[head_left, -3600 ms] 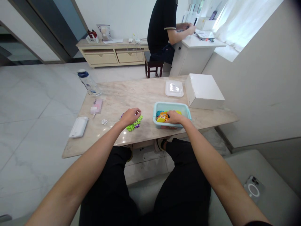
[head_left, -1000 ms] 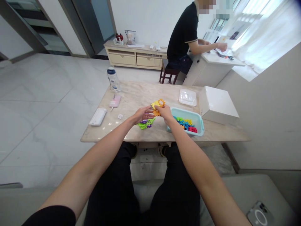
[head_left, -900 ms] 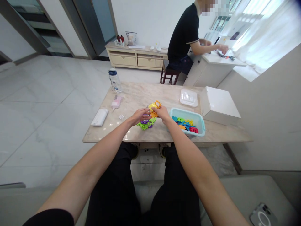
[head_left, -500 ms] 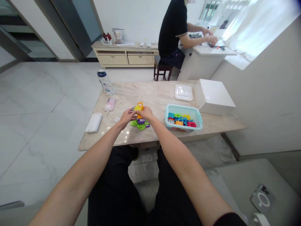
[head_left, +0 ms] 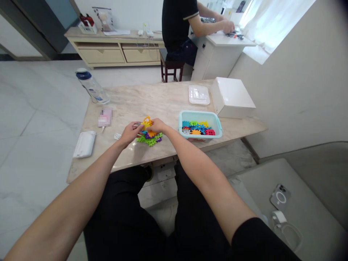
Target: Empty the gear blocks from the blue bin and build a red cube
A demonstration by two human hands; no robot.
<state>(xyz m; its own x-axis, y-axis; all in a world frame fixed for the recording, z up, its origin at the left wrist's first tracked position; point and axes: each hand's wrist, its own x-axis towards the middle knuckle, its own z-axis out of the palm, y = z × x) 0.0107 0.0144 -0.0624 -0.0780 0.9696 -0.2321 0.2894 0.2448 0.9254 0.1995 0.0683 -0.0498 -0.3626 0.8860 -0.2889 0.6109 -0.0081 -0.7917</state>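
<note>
Clerk: Nearest first. Grip?

Holder: My right hand [head_left: 157, 125]: thumb and fingers narrowed, pinching the yellow and orange gears [head_left: 146, 126] by their right side. My left hand [head_left: 129, 134]: fingers bent, at their left side; whether it grips or merely steadies, I cannot tell.

Clerk: Location of the piece?

Holder: Over the near side of the table [head_left: 160, 94], left of its middle. In view it overlaps the green and purple gears [head_left: 149, 142]; touching or apart, I cannot tell.

Clerk: Handling, in your judgement?

Holder: Plastic by the look. Light, stiff, smooth on the flats, so slightly slippery there; the teeth should give purchase. Single gears, sturdy; any joins, likely the weak spots. Recommended hold: thumb and finger across the flat faces, close to the middle, not by one outer tooth.

Clerk: Next outward?

Holder: One pale blue tub [head_left: 199, 136], right of my hands, untouched. Contents: loose gears [head_left: 202, 128], blue, green, yellow, orange, red.

Clerk: Farther?

Holder: One clear plastic box [head_left: 199, 95]. One white carton [head_left: 235, 93], just beside it. One bottle [head_left: 95, 88], far left corner. Beyond the table, one seated person [head_left: 178, 27], dark shirt, both hands at a white cabinet [head_left: 210, 58].
</note>
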